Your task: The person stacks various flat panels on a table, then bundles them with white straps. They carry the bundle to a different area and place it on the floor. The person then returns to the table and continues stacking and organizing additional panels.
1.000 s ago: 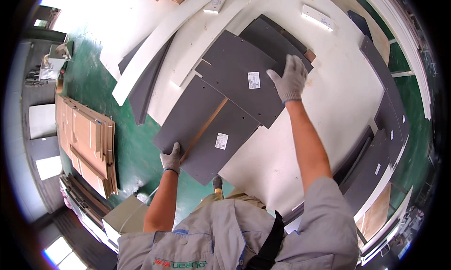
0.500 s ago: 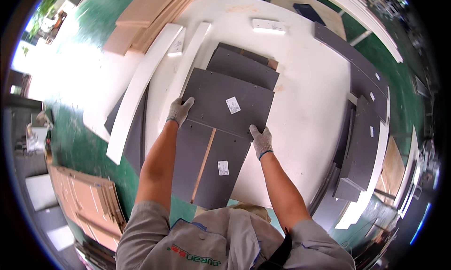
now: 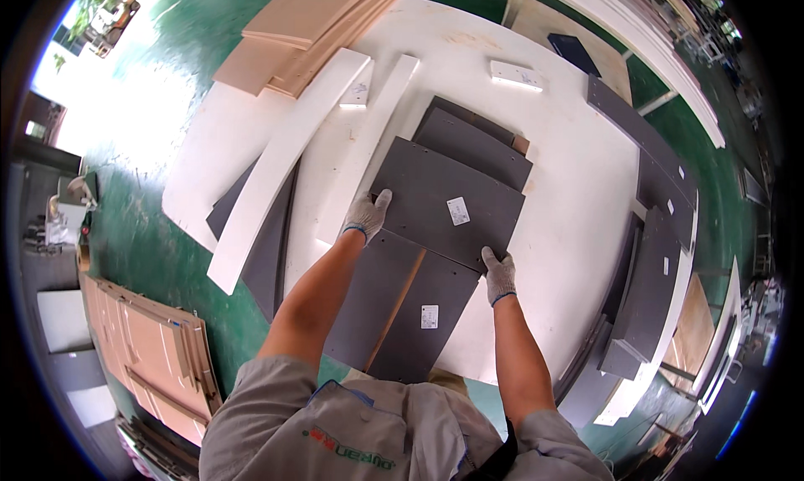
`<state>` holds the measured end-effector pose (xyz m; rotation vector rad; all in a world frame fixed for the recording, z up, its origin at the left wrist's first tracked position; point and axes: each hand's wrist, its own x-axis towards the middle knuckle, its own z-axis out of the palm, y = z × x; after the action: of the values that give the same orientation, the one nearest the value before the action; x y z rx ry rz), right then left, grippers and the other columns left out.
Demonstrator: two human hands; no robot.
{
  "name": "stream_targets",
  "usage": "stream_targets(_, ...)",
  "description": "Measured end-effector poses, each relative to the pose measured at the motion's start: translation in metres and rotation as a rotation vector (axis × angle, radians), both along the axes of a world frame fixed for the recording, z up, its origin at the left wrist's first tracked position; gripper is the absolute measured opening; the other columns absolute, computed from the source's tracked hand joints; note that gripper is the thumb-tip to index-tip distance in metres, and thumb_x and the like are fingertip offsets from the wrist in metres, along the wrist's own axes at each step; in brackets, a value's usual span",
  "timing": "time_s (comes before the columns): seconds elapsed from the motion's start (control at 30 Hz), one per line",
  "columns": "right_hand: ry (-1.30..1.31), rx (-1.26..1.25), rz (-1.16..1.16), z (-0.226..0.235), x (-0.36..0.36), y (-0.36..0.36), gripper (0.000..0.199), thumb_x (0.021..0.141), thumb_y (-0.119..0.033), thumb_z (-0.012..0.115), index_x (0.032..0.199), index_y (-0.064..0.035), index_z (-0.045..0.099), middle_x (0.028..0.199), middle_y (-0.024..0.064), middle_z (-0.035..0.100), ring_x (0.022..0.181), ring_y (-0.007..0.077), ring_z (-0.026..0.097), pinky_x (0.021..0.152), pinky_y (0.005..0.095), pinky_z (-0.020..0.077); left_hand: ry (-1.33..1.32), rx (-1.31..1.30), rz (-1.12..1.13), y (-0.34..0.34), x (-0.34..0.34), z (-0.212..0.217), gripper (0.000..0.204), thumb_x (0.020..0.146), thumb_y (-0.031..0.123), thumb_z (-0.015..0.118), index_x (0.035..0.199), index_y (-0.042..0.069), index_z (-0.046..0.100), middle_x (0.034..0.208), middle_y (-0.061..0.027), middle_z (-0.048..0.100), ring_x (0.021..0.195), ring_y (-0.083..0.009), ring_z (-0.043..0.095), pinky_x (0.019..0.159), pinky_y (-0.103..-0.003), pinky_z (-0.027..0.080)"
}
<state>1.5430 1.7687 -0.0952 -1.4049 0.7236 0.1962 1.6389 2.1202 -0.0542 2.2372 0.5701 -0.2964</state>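
My gloved left hand (image 3: 366, 214) grips the left edge of a dark grey panel (image 3: 419, 180), thumb on top and fingers hidden beneath. At its near right corner my gloved right hand (image 3: 500, 275) holds the same panel, thumb on top too. A white label (image 3: 458, 210) sits on this panel. Under and nearer to me lies another dark grey board (image 3: 356, 284) with a tan strip (image 3: 396, 309) running along it and a second label (image 3: 430, 317). Beyond the held panel, further grey panels (image 3: 473, 150) overlap in a stack on the white table (image 3: 553, 221).
Long white boards (image 3: 285, 167) lie left of the stack, over dark panels (image 3: 272, 246). Brown boards (image 3: 310, 16) rest at the far left. A small white block (image 3: 517, 76) is at the back. More grey panels (image 3: 649, 280) line the right edge. Cardboard sheets (image 3: 151, 347) stand lower left.
The whole view has shifted, so the table, panels and hands all sit further right in the picture. Both hands keep their grip on the panel, which stays about the same on the stack.
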Motion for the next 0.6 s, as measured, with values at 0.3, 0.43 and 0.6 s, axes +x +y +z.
stream_targets(0.3,0.067,0.198,-0.225,-0.005,-0.029,-0.083,0.07,0.091,-0.049,0.081,0.136,0.0019,0.063,0.128,0.0128,0.071,0.113,0.0282,0.07,0.098,0.0439,0.0577,-0.098,0.079,-0.112,-0.026,-0.033,0.045,0.078,0.091,0.046,0.076,0.146,-0.005,0.053,0.147,-0.0271,0.055,0.139,-0.0394,0.051,0.116,-0.044,0.042)
stream_targets(0.43,-0.037,0.317,-0.475,-0.01,-0.119,-0.112,0.072,0.089,-0.049,0.083,0.142,-0.0062,0.062,0.137,0.0086,0.067,0.125,0.0264,0.064,0.105,0.0426,0.0537,-0.17,0.221,-0.02,0.002,-0.128,0.039,0.096,0.086,0.045,0.079,0.157,-0.004,0.036,0.161,-0.0278,0.037,0.152,-0.0433,0.032,0.126,-0.049,0.028)
stream_targets(0.6,-0.046,0.396,-0.671,-0.035,-0.225,-0.116,0.063,0.087,-0.048,0.085,0.137,-0.0133,0.066,0.136,0.0021,0.068,0.126,0.0208,0.059,0.108,0.0414,0.0485,-0.081,0.07,0.125,0.067,-0.273,0.002,0.098,0.082,0.048,0.086,0.151,-0.005,0.04,0.15,-0.0303,0.048,0.139,-0.0457,0.047,0.116,-0.05,0.04)
